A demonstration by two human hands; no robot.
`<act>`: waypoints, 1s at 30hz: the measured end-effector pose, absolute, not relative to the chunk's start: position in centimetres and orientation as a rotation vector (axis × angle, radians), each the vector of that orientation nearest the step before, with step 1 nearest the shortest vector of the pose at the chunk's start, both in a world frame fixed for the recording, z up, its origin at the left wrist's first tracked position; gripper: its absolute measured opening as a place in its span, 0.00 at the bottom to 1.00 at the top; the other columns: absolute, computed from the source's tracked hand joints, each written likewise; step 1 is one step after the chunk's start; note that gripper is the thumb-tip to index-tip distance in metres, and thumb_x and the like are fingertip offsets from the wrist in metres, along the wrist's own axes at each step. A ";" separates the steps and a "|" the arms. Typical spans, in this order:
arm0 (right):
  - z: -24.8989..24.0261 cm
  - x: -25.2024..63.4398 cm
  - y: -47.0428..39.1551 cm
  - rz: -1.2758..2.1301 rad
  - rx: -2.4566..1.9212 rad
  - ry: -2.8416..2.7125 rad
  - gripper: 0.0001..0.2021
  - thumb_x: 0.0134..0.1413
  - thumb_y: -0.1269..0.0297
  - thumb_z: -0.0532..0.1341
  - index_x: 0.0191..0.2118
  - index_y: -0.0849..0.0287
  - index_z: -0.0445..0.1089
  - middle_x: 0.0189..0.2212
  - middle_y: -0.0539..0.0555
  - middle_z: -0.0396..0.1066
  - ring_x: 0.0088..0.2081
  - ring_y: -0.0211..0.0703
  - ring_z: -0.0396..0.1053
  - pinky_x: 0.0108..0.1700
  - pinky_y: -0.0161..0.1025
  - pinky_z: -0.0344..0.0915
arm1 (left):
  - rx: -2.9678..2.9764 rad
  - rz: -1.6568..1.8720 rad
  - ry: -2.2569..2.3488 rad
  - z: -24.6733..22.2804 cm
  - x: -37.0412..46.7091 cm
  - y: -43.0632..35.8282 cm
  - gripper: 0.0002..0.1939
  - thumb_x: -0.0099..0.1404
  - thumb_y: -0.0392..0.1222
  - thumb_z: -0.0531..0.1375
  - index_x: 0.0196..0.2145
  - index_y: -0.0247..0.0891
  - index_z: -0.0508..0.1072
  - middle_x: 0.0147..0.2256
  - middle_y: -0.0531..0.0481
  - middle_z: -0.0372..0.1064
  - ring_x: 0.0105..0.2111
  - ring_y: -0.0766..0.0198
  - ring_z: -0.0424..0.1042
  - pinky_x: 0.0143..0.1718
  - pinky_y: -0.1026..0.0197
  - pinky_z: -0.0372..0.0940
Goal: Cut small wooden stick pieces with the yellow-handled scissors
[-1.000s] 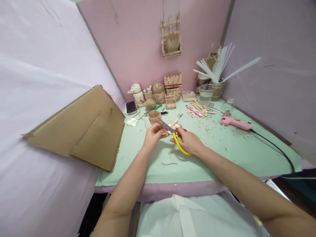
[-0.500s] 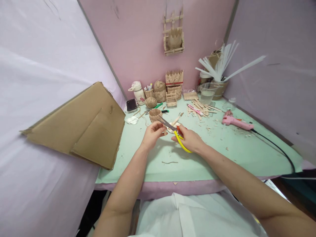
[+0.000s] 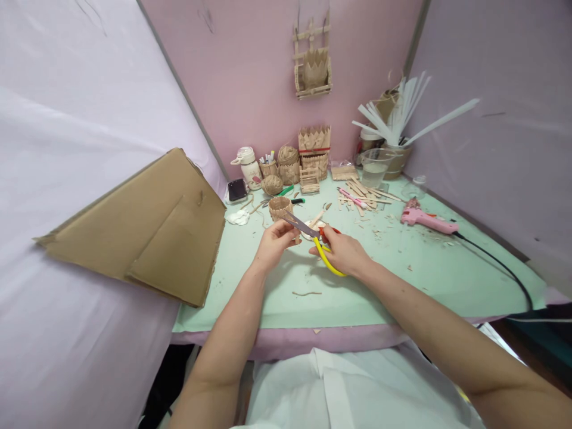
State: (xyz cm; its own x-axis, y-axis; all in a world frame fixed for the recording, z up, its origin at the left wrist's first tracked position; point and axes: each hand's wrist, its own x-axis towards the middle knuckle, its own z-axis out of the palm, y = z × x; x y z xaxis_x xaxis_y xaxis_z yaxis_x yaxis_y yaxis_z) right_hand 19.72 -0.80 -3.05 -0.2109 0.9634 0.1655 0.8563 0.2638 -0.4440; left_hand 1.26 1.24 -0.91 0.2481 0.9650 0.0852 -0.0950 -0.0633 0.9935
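Observation:
My right hand (image 3: 343, 250) is closed round the scissors (image 3: 325, 256), which have one yellow and one red handle. Their blades point left and reach over the fingers of my left hand (image 3: 273, 243). Between its thumb and fingers my left hand pinches a small piece of wooden stick (image 3: 297, 240), mostly hidden by the fingers. Just behind that hand stands a small round basket (image 3: 280, 207) with a scalloped wooden rim. A whitish round piece (image 3: 308, 231) lies on the table beyond the blades, partly covered by them.
A pink glue gun (image 3: 426, 221) with a black cord lies at the right. Loose wooden sticks (image 3: 360, 193) and a pink cutter (image 3: 352, 198) are behind. Bottle (image 3: 248, 168), twine ball (image 3: 272, 185) and plastic cup (image 3: 374, 170) line the back. Folded cardboard (image 3: 152, 229) leans at the left.
The scissors' blades and handles have shifted slightly in my right hand, with more of the red handle showing. My left hand keeps its pinch in nearly the same place.

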 end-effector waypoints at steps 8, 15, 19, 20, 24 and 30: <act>-3.1 19.8 -0.7 0.425 -1.631 -2.160 0.15 0.52 0.47 0.54 0.35 0.54 0.57 0.29 0.51 0.69 0.26 0.41 0.64 0.26 0.35 0.47 | 1.333 1.101 0.920 -0.9 1.2 1.2 0.12 0.53 0.43 0.62 0.35 0.37 0.72 0.33 0.50 0.68 0.35 0.66 0.67 0.40 0.57 0.66; -3.3 20.0 -0.5 0.526 -1.567 -2.189 0.15 0.52 0.47 0.53 0.33 0.54 0.56 0.26 0.50 0.66 0.24 0.40 0.61 0.26 0.34 0.47 | 1.346 1.069 0.920 -0.9 0.7 1.4 0.11 0.53 0.43 0.62 0.34 0.37 0.71 0.34 0.51 0.67 0.36 0.66 0.66 0.41 0.56 0.66; -3.2 20.1 -0.5 0.655 -1.495 -2.177 0.14 0.52 0.49 0.54 0.31 0.54 0.54 0.25 0.48 0.64 0.24 0.39 0.59 0.26 0.34 0.48 | 1.353 1.047 0.909 -0.9 0.5 1.4 0.10 0.53 0.42 0.62 0.32 0.36 0.70 0.32 0.52 0.66 0.34 0.68 0.66 0.40 0.57 0.66; -3.1 20.2 -0.4 0.683 -1.477 -2.176 0.14 0.52 0.49 0.54 0.30 0.54 0.53 0.24 0.47 0.64 0.24 0.38 0.59 0.26 0.34 0.48 | 1.356 1.043 0.906 -0.8 0.5 1.4 0.09 0.53 0.42 0.62 0.32 0.36 0.70 0.32 0.52 0.66 0.33 0.68 0.65 0.40 0.57 0.66; -3.2 20.3 -0.3 0.739 -1.424 -2.180 0.15 0.52 0.49 0.54 0.29 0.54 0.52 0.23 0.46 0.60 0.24 0.38 0.57 0.27 0.34 0.50 | 1.364 1.037 0.898 -0.8 0.5 1.4 0.09 0.53 0.42 0.62 0.32 0.36 0.70 0.31 0.53 0.65 0.31 0.70 0.65 0.39 0.57 0.66; -3.2 20.5 -0.2 0.784 -1.350 -2.195 0.14 0.52 0.49 0.54 0.30 0.55 0.55 0.22 0.45 0.59 0.26 0.38 0.58 0.28 0.34 0.51 | 1.385 1.004 0.876 -0.6 0.2 1.4 0.10 0.52 0.42 0.62 0.31 0.36 0.69 0.30 0.52 0.64 0.31 0.69 0.65 0.37 0.60 0.65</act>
State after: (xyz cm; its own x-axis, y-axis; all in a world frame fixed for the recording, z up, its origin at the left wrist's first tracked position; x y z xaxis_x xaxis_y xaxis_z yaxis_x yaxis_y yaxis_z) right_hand 20.51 -0.25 -3.21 -0.4239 0.9026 0.0753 0.6506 0.3612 -0.6680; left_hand 0.20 1.36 -0.62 0.3537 0.9321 0.0778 -0.0492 -0.0645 0.9967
